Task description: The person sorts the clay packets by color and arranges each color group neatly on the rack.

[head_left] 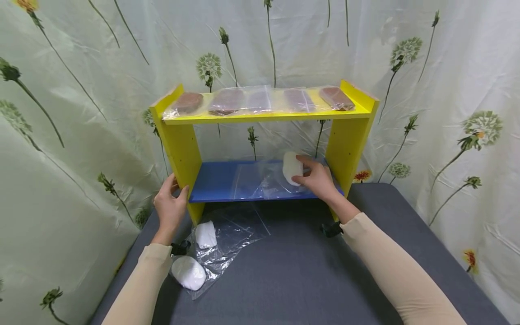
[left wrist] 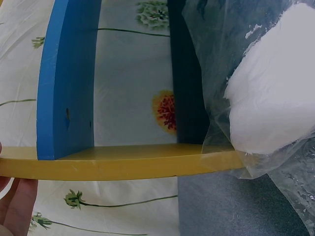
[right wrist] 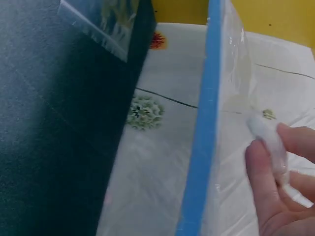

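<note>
My right hand pinches a flat white oval piece by its right edge, in the head view, above the blue lower shelf board. Clear plastic spreads over the board below and left of it. Seen edge-on in the right wrist view, the white piece sits between thumb and fingers. My left hand grips the yellow side panel of the small shelf unit, thumb in front and fingers on the outer side. In the left wrist view only fingertips show against that panel.
On the yellow top board lie several reddish-brown flat pieces in clear bags. Near my left forearm, a white piece and a rounder white one lie with clear plastic on the dark grey table. A flower-patterned curtain hangs behind.
</note>
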Demonstrator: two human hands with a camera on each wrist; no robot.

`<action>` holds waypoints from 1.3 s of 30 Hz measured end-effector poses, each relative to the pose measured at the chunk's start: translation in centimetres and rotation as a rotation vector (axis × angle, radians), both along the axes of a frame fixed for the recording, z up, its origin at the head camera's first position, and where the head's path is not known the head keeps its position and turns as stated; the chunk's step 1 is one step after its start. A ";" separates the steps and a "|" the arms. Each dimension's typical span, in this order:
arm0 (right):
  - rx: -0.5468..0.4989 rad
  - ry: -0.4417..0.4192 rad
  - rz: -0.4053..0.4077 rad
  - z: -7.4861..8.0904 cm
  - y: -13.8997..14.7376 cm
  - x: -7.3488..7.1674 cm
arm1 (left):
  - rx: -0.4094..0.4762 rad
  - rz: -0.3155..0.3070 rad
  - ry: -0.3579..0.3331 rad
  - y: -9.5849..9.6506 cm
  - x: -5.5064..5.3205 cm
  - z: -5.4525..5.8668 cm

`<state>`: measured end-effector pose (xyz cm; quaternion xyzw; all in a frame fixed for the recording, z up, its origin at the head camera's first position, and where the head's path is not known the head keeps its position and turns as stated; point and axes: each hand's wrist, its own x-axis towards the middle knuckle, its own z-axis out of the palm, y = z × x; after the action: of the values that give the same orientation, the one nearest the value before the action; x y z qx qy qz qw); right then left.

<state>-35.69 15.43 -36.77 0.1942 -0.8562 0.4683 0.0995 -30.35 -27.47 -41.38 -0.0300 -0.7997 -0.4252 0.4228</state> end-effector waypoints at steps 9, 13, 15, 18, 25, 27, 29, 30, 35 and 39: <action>0.177 0.027 -0.111 -0.9 -0.9 0.0 | -0.015 0.006 0.007 0.0 0.1 0.0; 0.331 0.149 -0.162 -1.0 -1.2 0.4 | -0.010 0.002 0.003 0.1 0.1 0.1; 0.413 0.202 -0.145 -1.1 -1.3 0.6 | -0.008 0.002 0.000 0.1 0.1 0.1; 0.540 0.268 -0.073 -1.4 -1.3 1.1 | -0.003 -0.003 0.001 0.1 0.1 0.1; 0.593 0.280 0.047 -2.6 -1.4 1.8 | 0.000 -0.003 0.011 0.1 0.1 0.1; 0.590 0.265 0.033 -2.8 -1.5 1.7 | -0.002 0.000 0.007 0.0 0.1 0.0; 0.587 0.252 0.014 -2.8 -1.7 1.6 | -0.005 0.003 0.004 0.0 0.1 0.0; 0.583 0.249 0.007 -2.8 -1.8 1.6 | -0.005 0.005 0.001 0.0 0.1 0.0; 0.569 0.225 -0.031 -2.9 -2.2 1.4 | -0.007 0.013 -0.012 0.0 0.1 0.0; 0.566 0.244 -0.047 -3.1 -2.4 1.4 | -0.008 0.010 -0.009 0.0 0.1 0.1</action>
<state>-34.32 13.06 -39.85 0.2493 -0.9386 0.1818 0.1543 -30.22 -27.44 -41.30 -0.0256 -0.8033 -0.4201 0.4214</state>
